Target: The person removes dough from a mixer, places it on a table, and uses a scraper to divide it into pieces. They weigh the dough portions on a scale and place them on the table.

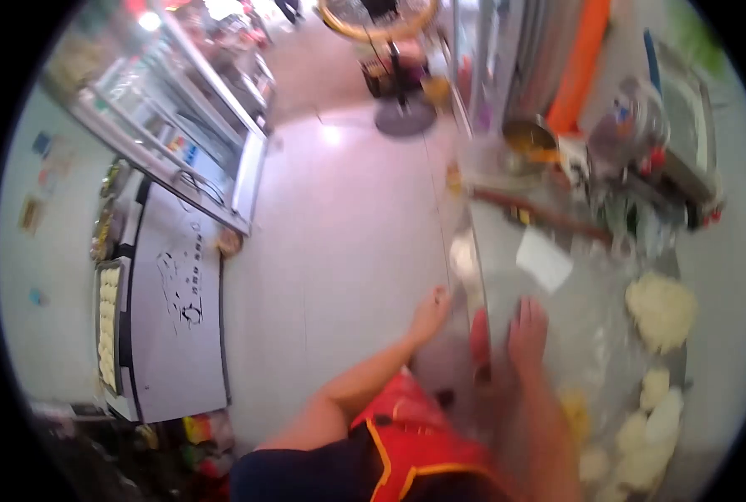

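Note:
My left hand [431, 313] hangs over the floor just left of the counter's edge, its fingers curled in, with nothing visible in them. On the grey worktop [574, 335], close to that edge, my right hand [528, 333] lies palm down with its fingers stretched forward, slightly blurred. A white rectangular sheet [544, 259] lies just beyond its fingertips. Further right sits a large round lump of dough [661, 311]. Smaller dough pieces [656, 389] lie nearer to me along the right side, and a yellow item [574, 414] is beside my right forearm.
A long brown rolling pin [549, 215] lies across the worktop's far part, before a metal bowl [530, 134] and clutter. A standing fan [405, 115] is on the floor ahead. At left, a tray of dough pieces [119, 326] rests on a white counter [176, 335] beside glass doors.

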Demonstrator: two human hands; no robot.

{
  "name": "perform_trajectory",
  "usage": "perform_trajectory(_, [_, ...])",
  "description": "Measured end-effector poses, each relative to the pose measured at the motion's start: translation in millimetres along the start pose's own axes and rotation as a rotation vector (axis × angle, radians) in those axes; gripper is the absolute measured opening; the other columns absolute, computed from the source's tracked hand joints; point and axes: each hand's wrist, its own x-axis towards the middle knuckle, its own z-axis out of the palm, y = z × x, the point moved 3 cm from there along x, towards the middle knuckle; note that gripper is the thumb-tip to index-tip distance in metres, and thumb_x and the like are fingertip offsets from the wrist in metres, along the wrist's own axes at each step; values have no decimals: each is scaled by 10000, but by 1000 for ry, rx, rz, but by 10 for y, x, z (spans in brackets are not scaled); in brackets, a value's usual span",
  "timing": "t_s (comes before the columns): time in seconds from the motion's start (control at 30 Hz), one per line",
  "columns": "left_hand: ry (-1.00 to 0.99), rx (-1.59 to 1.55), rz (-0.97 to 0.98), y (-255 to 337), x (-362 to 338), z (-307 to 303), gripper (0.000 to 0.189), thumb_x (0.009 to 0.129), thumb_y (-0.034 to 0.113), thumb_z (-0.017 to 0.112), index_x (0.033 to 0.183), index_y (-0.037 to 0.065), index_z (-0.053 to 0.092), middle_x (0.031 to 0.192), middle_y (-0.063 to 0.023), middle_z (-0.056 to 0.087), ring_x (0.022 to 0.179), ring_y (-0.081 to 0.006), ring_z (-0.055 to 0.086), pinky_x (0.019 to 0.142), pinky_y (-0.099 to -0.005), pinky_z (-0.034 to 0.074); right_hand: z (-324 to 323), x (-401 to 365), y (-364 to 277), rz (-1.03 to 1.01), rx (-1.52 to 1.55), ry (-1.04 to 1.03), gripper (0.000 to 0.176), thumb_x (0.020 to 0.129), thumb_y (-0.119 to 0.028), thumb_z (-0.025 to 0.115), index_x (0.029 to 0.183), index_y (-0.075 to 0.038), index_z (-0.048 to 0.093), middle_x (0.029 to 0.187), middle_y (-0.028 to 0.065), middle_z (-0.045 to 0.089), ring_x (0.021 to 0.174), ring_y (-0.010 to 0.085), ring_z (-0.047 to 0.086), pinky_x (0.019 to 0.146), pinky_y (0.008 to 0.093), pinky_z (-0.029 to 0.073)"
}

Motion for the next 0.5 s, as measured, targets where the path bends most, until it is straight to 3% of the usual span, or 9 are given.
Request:
perform_trajectory(0.07, [-70, 9, -102, -467, 105, 0, 322, 882, 272, 554, 1128, 64, 550, 809, -105, 618, 709, -177, 580, 635, -313, 475, 107, 54, 14, -5, -48, 7, 510, 880, -209, 500, 1355, -63, 386, 1389, 154, 381, 1294, 328, 328, 1079, 483, 235])
perform_trajectory(0.17, [-147, -157, -304, -1117, 226, 162, 316, 875, 236, 568, 1106, 21, 558, 848, -70, 633, 714, -136, 582, 613, -279, 470, 104, 56, 9, 41, -27, -38, 499, 902, -222, 460, 1367, -60, 375, 1407, 155, 367, 1310, 334, 312, 1089, 491, 199])
perform_trajectory(0.3, [-302, -135, -471, -1759, 249, 683, 337, 856, 228, 587, 1093, -12, 585, 908, -101, 655, 769, -167, 610, 663, -291, 485, 148, 187, -20, 75, -26, -114, 491, 916, -211, 409, 1375, -44, 358, 1415, 168, 355, 1315, 360, 302, 1099, 508, 145])
perform_trajectory(0.37, [-418, -144, -587, -1770, 194, 957, 340, 849, 223, 592, 1091, -15, 599, 935, -121, 662, 802, -190, 624, 689, -304, 491, 170, 192, -40, 69, -4, -131, 495, 918, -210, 389, 1377, -27, 348, 1414, 181, 352, 1315, 373, 297, 1101, 516, 123])
perform_trajectory(0.5, [-522, -110, -589, -1890, 207, 1523, 332, 820, 262, 615, 1015, -6, 636, 970, -182, 657, 933, -295, 627, 815, -373, 477, 212, 210, 29, 77, -26, -157, 518, 918, -234, 354, 1371, 17, 332, 1409, 215, 344, 1319, 386, 286, 1097, 531, 107])
